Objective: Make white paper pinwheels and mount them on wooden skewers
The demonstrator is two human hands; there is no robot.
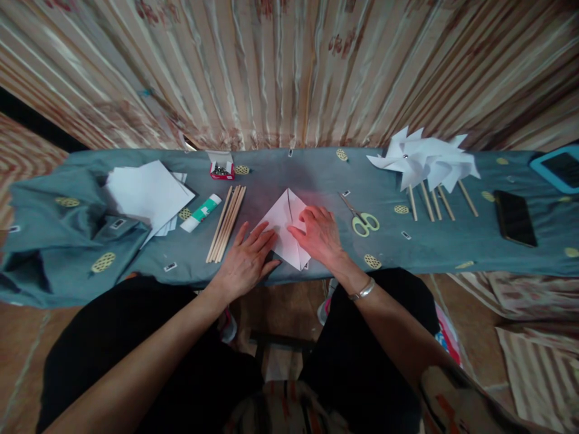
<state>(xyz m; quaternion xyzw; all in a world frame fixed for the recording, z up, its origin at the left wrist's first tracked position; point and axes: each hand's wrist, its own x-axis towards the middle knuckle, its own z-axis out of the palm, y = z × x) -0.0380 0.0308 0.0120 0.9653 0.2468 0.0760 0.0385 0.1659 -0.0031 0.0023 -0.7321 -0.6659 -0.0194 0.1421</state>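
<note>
A white square sheet of paper lies turned like a diamond on the cloth in front of me, with a crease line down its middle. My left hand rests flat over its left edge, fingers spread. At the right side of the sheet, my right hand has curled fingers, and the thumb reaches in near the crease. It grips the paper there, though the fingertips are partly hidden. Just left of my left hand lies a bundle of wooden sticks. Scissors with pale green handles lie right of my right hand.
Left on the cloth-covered table are stacked white paper, a glue stick and a small red box of metal pins. Rightward lie paper pinwheels on sticks, a phone and a blue-framed device. A curtain hangs behind.
</note>
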